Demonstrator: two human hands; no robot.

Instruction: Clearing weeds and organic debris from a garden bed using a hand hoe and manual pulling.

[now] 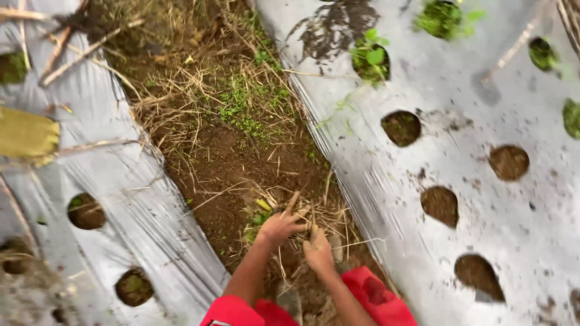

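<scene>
Now | both hands (299, 238) clenched on dry straw (314, 220) | furrow between plastic sheet (483, 199) edges

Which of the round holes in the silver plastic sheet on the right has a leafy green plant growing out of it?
The hole near the top: green leaves rise from it, while the holes below it show bare brown soil.

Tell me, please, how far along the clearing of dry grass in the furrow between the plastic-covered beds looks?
Done: bare brown soil shows mid-furrow. In hand: the left hand and right hand grip a clump of dry grass beside the plastic sheet. Left: straw and green weeds cover the far end.
</scene>
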